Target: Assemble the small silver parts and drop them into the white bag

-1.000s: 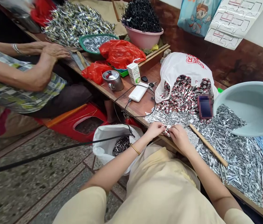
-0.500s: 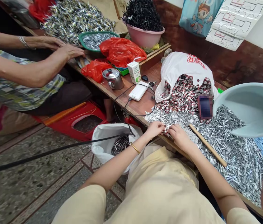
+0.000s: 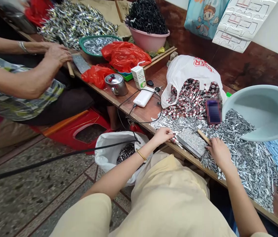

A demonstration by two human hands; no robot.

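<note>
My right hand (image 3: 219, 152) is closed around the wooden handle of a hammer (image 3: 205, 137). The hammer's metal head lies over the far right corner of a speckled stone slab (image 3: 192, 140) at the table's front edge. A metal bar (image 3: 188, 146) runs along the slab's near side. My left hand (image 3: 164, 135) is pinched at the slab's left end; what sits between its fingertips is too small to make out. Just below those fingertips is a small red-and-silver piece (image 3: 175, 141). Loose metal parts (image 3: 247, 161) are heaped to the right of the slab.
Behind the slab, a white plastic bag (image 3: 190, 70) spills red-and-silver pieces beside a grey basin (image 3: 267, 112). A power bank (image 3: 143, 96) with a cable, a juice carton (image 3: 139, 77) and a lidded metal cup (image 3: 116, 84) stand left. A white sack (image 3: 104, 151) hangs below. A co-worker's hands (image 3: 57, 54) are at upper left.
My right hand has left the left hand's side, moved right and taken hold of the hammer's handle, uncovering the slab. My left hand stays pinched in place. The co-worker's hands have come together.
</note>
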